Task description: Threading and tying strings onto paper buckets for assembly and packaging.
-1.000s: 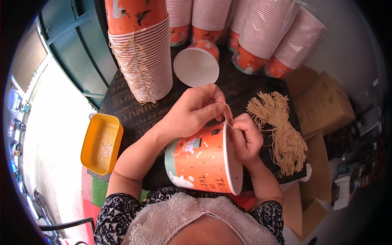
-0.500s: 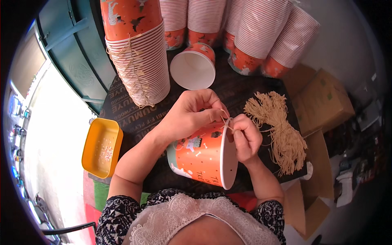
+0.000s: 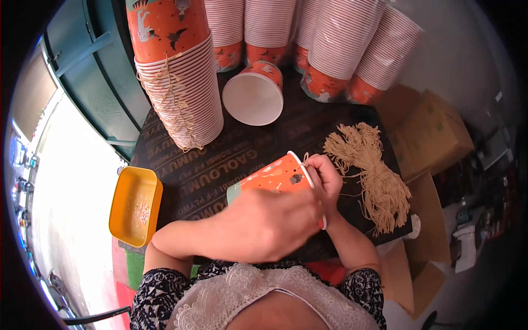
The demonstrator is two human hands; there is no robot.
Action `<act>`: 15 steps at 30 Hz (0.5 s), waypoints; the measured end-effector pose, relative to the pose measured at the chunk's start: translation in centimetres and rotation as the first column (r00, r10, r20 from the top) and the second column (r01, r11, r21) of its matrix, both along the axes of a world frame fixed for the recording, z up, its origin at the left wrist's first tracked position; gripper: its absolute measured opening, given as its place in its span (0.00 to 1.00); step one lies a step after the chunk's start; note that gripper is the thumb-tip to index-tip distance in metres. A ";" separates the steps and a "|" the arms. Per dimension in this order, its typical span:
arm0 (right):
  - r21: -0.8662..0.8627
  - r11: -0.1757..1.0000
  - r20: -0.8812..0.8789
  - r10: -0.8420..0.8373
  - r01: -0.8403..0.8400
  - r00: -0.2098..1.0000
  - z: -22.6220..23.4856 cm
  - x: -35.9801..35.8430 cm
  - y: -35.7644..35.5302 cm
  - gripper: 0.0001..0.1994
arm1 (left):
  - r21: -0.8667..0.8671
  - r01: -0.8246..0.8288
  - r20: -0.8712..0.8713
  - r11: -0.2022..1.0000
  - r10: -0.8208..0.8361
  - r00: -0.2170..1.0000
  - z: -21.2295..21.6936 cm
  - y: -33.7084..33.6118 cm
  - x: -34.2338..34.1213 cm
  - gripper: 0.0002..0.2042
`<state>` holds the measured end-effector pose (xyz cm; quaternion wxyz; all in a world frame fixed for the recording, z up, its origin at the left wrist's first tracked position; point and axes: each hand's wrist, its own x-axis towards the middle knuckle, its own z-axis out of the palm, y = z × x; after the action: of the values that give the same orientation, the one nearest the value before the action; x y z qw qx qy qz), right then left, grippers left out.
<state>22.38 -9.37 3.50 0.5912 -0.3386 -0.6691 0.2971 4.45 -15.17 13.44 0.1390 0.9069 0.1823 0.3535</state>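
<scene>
An orange paper bucket (image 3: 280, 171) with printed figures lies on its side in front of me, its white rim turned to the right. At that rim my right hand (image 3: 328, 180) is closed, fingers curled about the edge where a small tied loop of twine (image 3: 306, 159) shows. My left hand (image 3: 269, 226) crosses in front of the bucket and hides its lower part. Motion smears this hand, and its fingertips are hidden near the rim, so their grip cannot be made out.
To the left stands a tall stack of buckets (image 3: 184, 99) with twine ties along the rims. A yellow tub (image 3: 136, 206) holds small bits. A lone bucket (image 3: 254, 99) lies behind; wrapped stacks (image 3: 344, 44) stand farther back. A twine bundle (image 3: 374, 176) lies right, cardboard boxes (image 3: 437, 135) beyond.
My left hand has left the twine at the top of the rim and swung down and toward me across the bucket. The bucket's opening has turned out of view; my right hand stays by the rim.
</scene>
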 end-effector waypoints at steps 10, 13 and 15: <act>-0.171 0.985 -0.074 0.024 -0.037 0.997 0.7 -0.2 0.3 0.05 | 0.285 -0.067 -0.368 0.956 0.174 0.913 -1.5 -0.3 1.8 0.15; -0.195 0.979 -0.141 0.028 -0.055 0.990 0.7 0.0 0.9 0.06 | 0.311 -0.083 -0.406 0.947 0.211 0.889 -1.2 -0.2 1.6 0.12; -0.220 0.967 -0.186 0.089 -0.130 0.979 0.4 0.3 1.3 0.06 | 0.304 -0.088 -0.426 0.949 0.218 0.878 -1.4 -0.2 1.5 0.11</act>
<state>22.72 -8.10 3.94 0.5866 -0.3401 -0.5934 0.4338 5.99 -15.39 12.07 -0.0635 0.9571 0.2306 0.1635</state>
